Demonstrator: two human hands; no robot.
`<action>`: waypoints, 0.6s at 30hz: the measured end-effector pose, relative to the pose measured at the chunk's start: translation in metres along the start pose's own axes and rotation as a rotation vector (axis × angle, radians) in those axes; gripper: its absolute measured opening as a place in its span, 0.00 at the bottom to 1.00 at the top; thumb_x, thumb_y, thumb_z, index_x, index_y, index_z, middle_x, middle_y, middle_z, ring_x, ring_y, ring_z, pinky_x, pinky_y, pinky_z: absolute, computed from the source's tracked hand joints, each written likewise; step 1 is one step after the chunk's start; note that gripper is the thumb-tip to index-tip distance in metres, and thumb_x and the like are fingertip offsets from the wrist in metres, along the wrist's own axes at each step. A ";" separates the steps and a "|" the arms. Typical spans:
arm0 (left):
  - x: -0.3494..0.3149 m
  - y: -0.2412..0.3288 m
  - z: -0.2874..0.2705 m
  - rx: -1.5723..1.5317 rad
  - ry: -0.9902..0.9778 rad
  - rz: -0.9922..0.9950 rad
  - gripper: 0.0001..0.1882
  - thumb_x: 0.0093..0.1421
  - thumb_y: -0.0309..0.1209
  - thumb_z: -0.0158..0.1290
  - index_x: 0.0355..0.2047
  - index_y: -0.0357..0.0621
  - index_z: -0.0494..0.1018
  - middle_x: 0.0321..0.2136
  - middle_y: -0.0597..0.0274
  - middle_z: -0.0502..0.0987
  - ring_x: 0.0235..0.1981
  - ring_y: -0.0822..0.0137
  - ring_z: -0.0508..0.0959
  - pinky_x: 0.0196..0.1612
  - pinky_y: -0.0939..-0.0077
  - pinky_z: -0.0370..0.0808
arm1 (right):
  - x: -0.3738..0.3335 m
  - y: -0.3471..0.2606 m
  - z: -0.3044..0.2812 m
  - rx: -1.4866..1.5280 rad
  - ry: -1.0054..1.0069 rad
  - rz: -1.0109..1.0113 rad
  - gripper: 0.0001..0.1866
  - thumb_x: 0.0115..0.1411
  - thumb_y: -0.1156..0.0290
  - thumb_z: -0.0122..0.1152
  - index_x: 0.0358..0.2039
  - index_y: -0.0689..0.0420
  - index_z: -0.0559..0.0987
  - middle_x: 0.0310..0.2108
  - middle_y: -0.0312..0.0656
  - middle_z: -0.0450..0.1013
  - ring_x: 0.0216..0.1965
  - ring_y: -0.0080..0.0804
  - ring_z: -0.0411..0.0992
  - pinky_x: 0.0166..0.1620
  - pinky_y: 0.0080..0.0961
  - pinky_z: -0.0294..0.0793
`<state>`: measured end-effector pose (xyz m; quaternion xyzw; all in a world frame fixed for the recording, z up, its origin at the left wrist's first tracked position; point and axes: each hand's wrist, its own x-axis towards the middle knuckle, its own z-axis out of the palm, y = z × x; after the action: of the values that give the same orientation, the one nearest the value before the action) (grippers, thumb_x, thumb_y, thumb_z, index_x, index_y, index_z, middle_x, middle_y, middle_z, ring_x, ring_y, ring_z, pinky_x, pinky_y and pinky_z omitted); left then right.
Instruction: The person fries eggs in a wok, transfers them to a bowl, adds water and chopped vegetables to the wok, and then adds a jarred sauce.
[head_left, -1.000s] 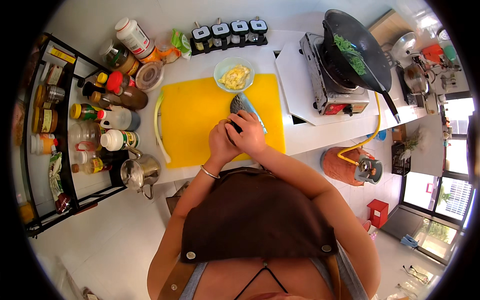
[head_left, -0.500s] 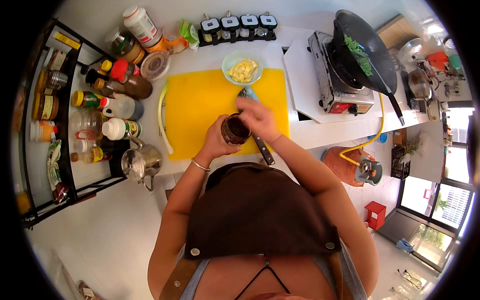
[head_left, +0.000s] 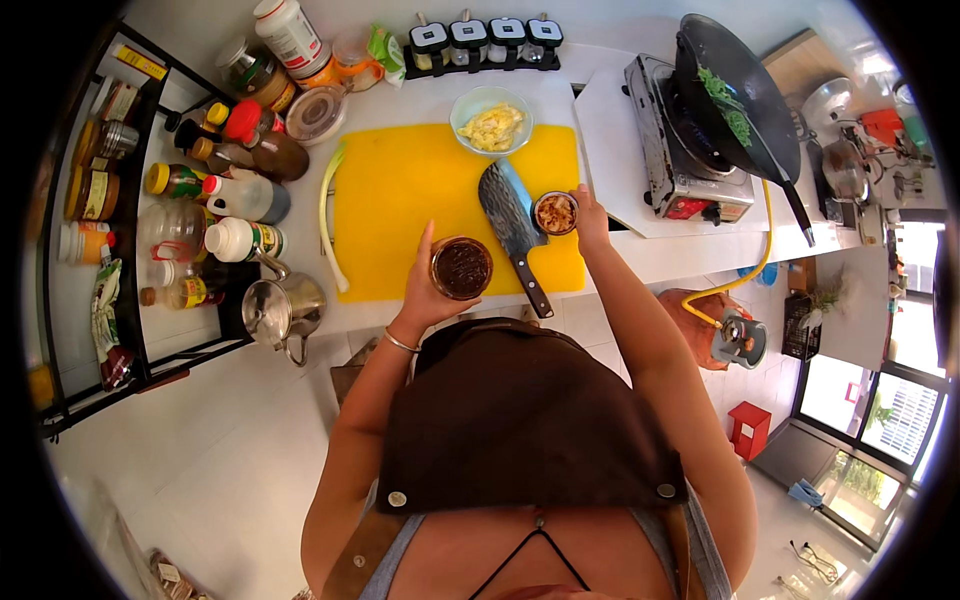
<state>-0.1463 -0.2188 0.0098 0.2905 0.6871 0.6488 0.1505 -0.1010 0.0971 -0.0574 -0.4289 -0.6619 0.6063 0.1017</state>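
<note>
My left hand [head_left: 421, 289] is wrapped round a glass jar [head_left: 463, 268] of dark, reddish-brown sauce, its mouth uncovered and facing up. In my right hand [head_left: 592, 216] is the jar's lid [head_left: 556, 213], its sauce-smeared underside turned up, over the right side of the yellow cutting board [head_left: 390, 205]. Between the two hands a cleaver [head_left: 511, 215] lies on the board, its dark handle toward me. A bowl [head_left: 458, 104] of yellow, egg-like pieces stands at the board's far edge. Along the left edge rests a pale green stalk [head_left: 331, 225].
Beyond the board stands a rack of spice jars [head_left: 485, 45]. On the right, a wok [head_left: 780, 110] with green leaves and a spatula sits on a gas stove [head_left: 690, 185], with a yellow hose [head_left: 768, 245] running down. Bottles [head_left: 270, 155], a metal pot [head_left: 283, 310] and a black shelf [head_left: 140, 330] crowd the left.
My right hand has come off the jar and moved right with the lid. The jar now shows its uncovered top, and the cleaver is in full view.
</note>
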 end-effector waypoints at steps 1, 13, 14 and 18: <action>0.000 -0.002 0.001 -0.015 0.001 -0.022 0.64 0.33 0.28 0.73 0.66 0.40 0.43 0.48 0.53 0.71 0.50 0.60 0.73 0.55 0.64 0.70 | -0.007 -0.012 -0.003 -0.175 0.024 -0.044 0.21 0.64 0.56 0.52 0.44 0.62 0.77 0.41 0.45 0.76 0.40 0.35 0.74 0.44 0.24 0.73; 0.006 0.011 0.032 -0.134 0.171 -0.043 0.42 0.36 0.26 0.70 0.52 0.38 0.61 0.42 0.55 0.74 0.42 0.63 0.77 0.46 0.67 0.75 | -0.096 -0.245 -0.253 -1.180 0.557 -0.977 0.12 0.53 0.70 0.62 0.39 0.57 0.79 0.41 0.42 0.75 0.43 0.41 0.72 0.45 0.35 0.73; 0.012 0.026 0.038 -0.154 0.193 -0.054 0.41 0.36 0.25 0.70 0.51 0.38 0.62 0.41 0.55 0.74 0.41 0.63 0.77 0.45 0.68 0.76 | -0.092 -0.245 -0.283 -1.352 0.588 -0.892 0.20 0.52 0.68 0.63 0.46 0.57 0.76 0.43 0.46 0.73 0.45 0.44 0.71 0.45 0.38 0.73; 0.039 0.102 0.067 -0.041 0.213 -0.096 0.40 0.35 0.24 0.69 0.50 0.37 0.63 0.40 0.55 0.74 0.40 0.64 0.77 0.44 0.69 0.76 | -0.073 -0.248 -0.340 -1.326 0.333 -0.372 0.32 0.50 0.69 0.63 0.57 0.58 0.66 0.42 0.51 0.72 0.44 0.50 0.72 0.46 0.41 0.72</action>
<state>-0.1164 -0.1427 0.1083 0.1838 0.6989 0.6819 0.1134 0.0556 0.3155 0.2739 -0.3672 -0.9296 -0.0256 0.0209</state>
